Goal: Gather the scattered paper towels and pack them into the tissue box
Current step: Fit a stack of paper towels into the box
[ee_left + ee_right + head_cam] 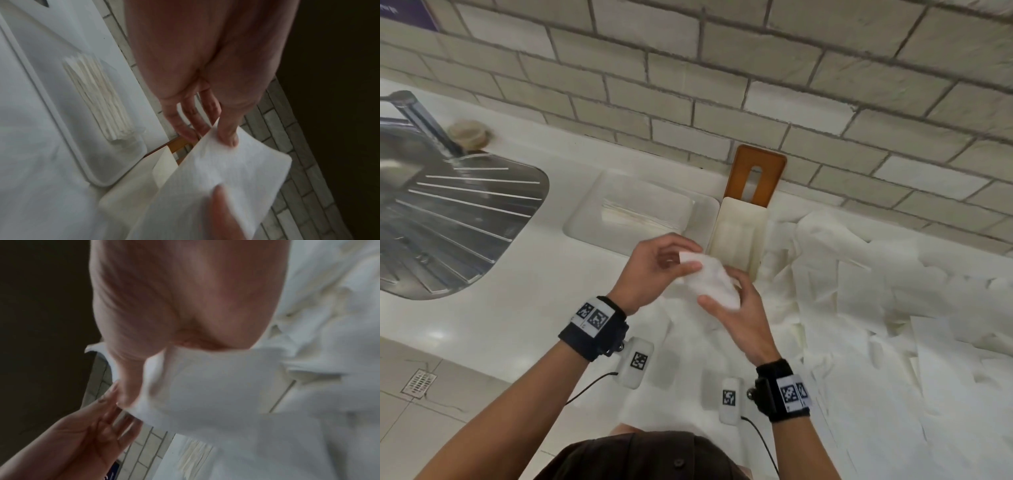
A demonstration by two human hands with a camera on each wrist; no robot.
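Observation:
I hold one white paper towel (710, 279) between both hands just in front of the tissue box. My left hand (678, 262) pinches its upper edge between thumb and fingers; the left wrist view shows the thumb on the sheet (226, 170). My right hand (726, 301) grips the lower part, and the towel (205, 386) covers its fingers. The cream tissue box (738, 233) stands open on the counter, its brown slotted lid (755, 174) leaning on the wall. Many loose towels (876, 291) are strewn over the counter to the right.
A clear plastic tray (599, 212) holding a folded towel stack (633, 214) lies left of the box. A steel sink drainer (448, 212) and tap (424, 116) are at far left. The tiled wall (722, 68) runs along the back. The counter's front edge is close to my body.

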